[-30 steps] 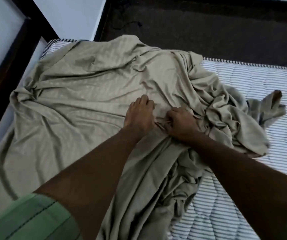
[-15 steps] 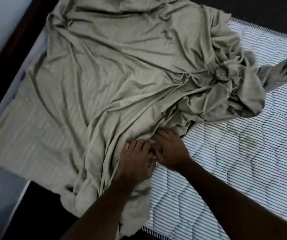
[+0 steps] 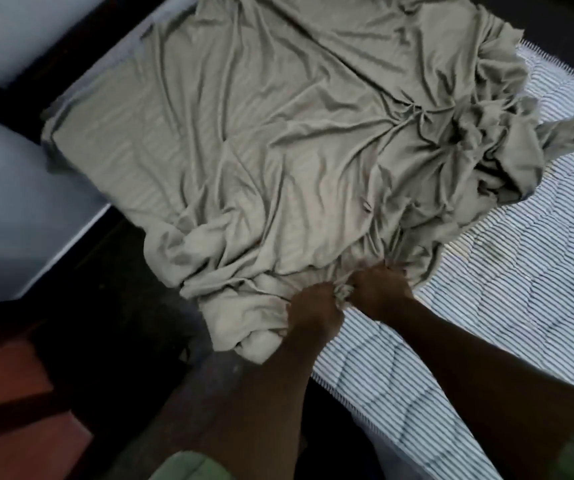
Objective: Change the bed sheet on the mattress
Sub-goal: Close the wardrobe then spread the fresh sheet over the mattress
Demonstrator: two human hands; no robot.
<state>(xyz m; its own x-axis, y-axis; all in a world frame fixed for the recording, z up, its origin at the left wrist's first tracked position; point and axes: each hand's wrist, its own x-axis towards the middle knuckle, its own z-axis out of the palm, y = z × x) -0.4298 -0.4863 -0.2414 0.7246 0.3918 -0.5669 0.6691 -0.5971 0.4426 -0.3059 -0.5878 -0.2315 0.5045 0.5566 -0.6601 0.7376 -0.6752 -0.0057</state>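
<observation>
Gripping the sheet at the mattress's near edge: both hands closed in fists on a gathered bunch of cloth. Left hand and right hand side by side, almost touching, a knot of fabric showing between them.

Sheet: olive-grey, faint woven stripe, heavily creased. Covers the left part of the mattress, spread fairly flat toward the far left corner; creases fan out from the hands. One fold spills over the near edge, left of the left hand. A crumpled heap lies toward the far right, with a loose tail pointing at the mattress's right edge.

Mattress: white with thin dark stripes, quilted in curved lines, bare on its right and near-right parts. Piped border visible along the far right edge and the near edge.

Room: dark bed frame runs along the left side of the mattress, pale wall panels beyond it. Dark floor below the near edge; reddish-brown surface at lower left, blurred. Green sleeve at bottom edge. Lighting dim.
</observation>
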